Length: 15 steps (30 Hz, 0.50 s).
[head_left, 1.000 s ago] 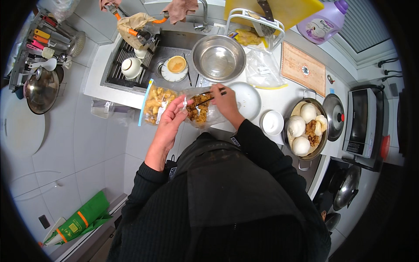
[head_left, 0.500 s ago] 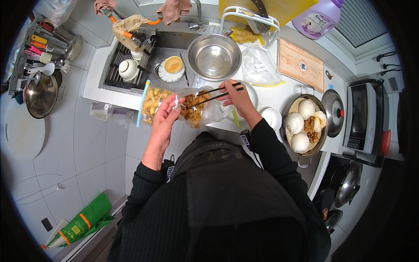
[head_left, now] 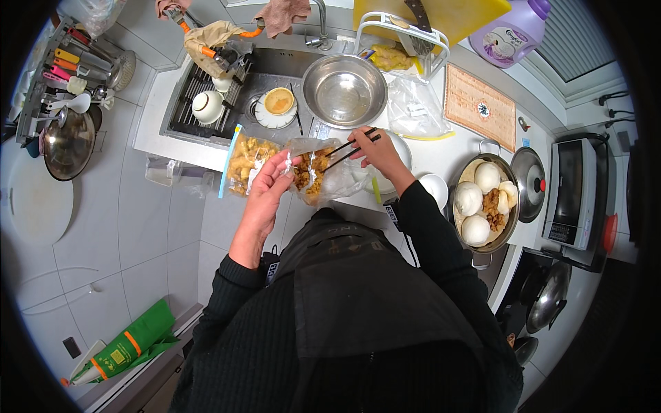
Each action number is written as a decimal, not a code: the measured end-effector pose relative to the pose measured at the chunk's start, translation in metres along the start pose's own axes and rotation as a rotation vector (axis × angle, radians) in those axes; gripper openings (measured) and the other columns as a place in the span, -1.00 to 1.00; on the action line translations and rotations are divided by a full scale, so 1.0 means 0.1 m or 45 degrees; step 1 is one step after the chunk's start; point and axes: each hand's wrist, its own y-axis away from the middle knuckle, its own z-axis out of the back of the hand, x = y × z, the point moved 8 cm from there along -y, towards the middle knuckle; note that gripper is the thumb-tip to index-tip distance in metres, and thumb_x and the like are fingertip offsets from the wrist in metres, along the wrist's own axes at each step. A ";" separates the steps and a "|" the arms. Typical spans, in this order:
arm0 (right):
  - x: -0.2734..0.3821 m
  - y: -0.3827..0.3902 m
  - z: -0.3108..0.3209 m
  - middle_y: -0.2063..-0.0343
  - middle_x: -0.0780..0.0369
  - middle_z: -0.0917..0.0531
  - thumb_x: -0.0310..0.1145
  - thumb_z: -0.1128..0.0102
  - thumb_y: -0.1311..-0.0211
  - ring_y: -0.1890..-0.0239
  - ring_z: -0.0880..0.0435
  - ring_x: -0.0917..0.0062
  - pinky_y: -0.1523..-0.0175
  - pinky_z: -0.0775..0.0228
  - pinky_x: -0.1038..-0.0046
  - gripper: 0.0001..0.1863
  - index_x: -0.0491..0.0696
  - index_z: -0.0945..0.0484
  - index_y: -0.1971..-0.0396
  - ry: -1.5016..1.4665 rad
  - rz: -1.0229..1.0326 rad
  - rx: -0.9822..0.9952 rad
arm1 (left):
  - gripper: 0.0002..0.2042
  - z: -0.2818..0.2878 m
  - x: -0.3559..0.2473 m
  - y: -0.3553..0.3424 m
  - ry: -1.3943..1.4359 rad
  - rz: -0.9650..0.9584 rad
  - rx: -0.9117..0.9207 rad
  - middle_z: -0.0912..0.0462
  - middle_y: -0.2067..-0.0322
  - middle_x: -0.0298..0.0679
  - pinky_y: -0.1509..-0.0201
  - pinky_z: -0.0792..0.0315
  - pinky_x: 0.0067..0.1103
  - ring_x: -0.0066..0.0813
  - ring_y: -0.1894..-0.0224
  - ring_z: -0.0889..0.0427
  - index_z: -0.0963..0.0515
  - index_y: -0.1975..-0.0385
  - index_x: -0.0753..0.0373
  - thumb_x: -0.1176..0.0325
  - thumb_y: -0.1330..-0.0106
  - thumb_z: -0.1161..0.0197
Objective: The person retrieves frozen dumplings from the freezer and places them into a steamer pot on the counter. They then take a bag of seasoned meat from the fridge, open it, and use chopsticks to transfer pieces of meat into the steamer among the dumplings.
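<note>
My left hand pinches the neck of a clear plastic bag filled with brown, chunky food. Alongside it, on the other side of my fingers, hangs a blue-edged zip bag of yellowish chunks. Black chopsticks are gripped in my right hand, their tips down among the brown food. Both bags are in front of the counter edge below the sink. On the right stands a steel pan with white buns and a heap of similar brown food.
A steel basin sits beside the sink, which holds a small bowl on a plate. A white plate and a white bowl are near my right hand. The pan lid lies past the pan.
The chopstick tips have shifted a little to the right within the clear bag. My left hand keeps its hold, and the whole view has moved slightly.
</note>
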 end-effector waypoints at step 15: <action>-0.18 0.19 0.22 0.47 0.18 -0.59 -0.14 0.01 -0.42 0.51 -0.71 0.45 0.54 -0.45 0.61 -0.62 -0.20 -0.54 0.31 -0.411 0.190 -0.160 | -0.59 -0.02 0.01 -0.02 0.018 0.052 -0.038 -0.57 -0.06 -0.33 0.00 -0.31 -0.73 -0.75 0.12 -0.47 -0.34 -0.21 0.24 0.53 -0.35 -0.05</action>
